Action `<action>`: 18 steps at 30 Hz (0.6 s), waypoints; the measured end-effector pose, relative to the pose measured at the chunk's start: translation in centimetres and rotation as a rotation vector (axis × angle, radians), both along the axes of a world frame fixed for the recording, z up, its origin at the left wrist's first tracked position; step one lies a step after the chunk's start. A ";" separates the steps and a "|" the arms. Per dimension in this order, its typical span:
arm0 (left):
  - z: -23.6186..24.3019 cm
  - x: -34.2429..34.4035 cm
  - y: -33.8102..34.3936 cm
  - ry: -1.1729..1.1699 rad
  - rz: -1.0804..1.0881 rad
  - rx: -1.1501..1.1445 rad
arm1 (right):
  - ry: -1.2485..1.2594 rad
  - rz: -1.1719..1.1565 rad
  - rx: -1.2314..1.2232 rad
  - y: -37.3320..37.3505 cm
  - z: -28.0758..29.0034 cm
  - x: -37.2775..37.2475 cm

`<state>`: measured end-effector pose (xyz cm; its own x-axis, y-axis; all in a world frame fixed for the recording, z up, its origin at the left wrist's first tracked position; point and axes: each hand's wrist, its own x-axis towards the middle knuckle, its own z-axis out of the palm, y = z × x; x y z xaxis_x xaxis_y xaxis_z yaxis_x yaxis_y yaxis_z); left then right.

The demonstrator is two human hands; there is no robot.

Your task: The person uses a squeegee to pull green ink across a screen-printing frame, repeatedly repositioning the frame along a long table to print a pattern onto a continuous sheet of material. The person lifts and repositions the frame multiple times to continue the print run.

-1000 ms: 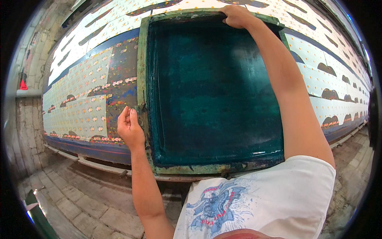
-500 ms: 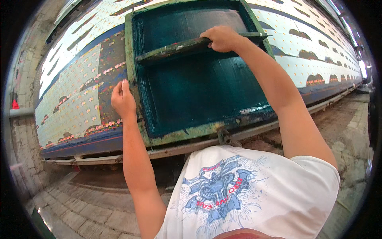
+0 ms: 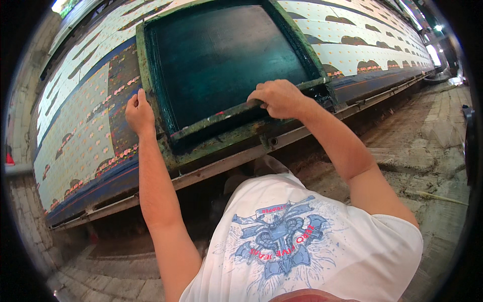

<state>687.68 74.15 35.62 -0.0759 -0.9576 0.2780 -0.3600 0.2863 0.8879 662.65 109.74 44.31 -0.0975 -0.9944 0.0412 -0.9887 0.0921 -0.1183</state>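
Note:
A screen-printing frame (image 3: 301,46) with worn green rails holds a screen (image 3: 216,55) coated in dark teal ink. Across its near end lies a long squeegee (image 3: 211,120), its bar smeared with ink and tilted slightly up to the right. My right hand (image 3: 282,99) is closed round the top of the squeegee, right of its middle. At the outer side of the left rail, my left hand (image 3: 140,115) has curled fingers pressed against the frame; its fingertips are partly hidden. The squeegee hides some of the ink along the near rail.
The frame rests on a long table covered with patterned printed fabric (image 3: 83,133), pale with small flowers and dark scalloped shapes. A metal rail (image 3: 201,173) runs along the table's near edge. Paved floor (image 3: 427,151) lies to the right, with a thin stick on it.
My right hand has drawn the squeegee toward me, from the upper part of the screen to its near end. My left hand stays at the left rail.

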 end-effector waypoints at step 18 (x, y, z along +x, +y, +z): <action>1.2 -0.9 0.2 -0.505 0.200 -0.002 | -0.291 0.123 -0.565 10.6 0.1 -12.7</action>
<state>686.79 74.37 36.80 -0.0166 -0.9666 0.2557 -0.7893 0.1697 0.5901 649.92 120.33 44.37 -0.0707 -0.8319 0.5504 -0.9082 -0.1745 -0.3804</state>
